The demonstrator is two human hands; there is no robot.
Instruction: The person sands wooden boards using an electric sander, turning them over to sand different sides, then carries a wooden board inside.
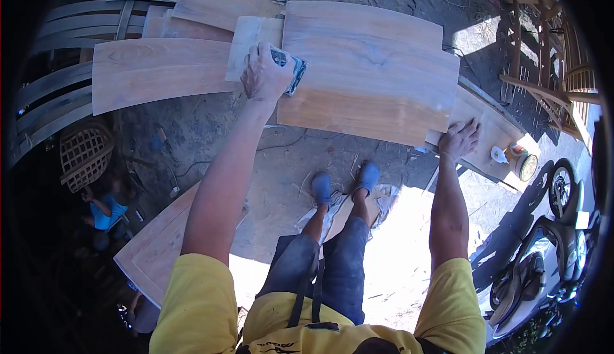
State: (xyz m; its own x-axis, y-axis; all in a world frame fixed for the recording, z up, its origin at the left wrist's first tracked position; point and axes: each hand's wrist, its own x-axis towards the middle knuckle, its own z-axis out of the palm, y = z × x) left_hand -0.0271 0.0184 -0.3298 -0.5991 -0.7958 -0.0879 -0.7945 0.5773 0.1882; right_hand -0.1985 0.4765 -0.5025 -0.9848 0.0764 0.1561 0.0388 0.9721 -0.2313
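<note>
Nearest, the right hand (460, 140) lay with fingers spread, gripping nothing, on the board (487, 124) just beside the near right corner of the panel (371, 66). Farther out, the left hand (263, 74), much the closer to the sander (297, 76), grasped it from the left. The sander sat at the panel's left edge, its visible long side running near to far, slanting rightward; which end was front, I couldn't tell
</note>
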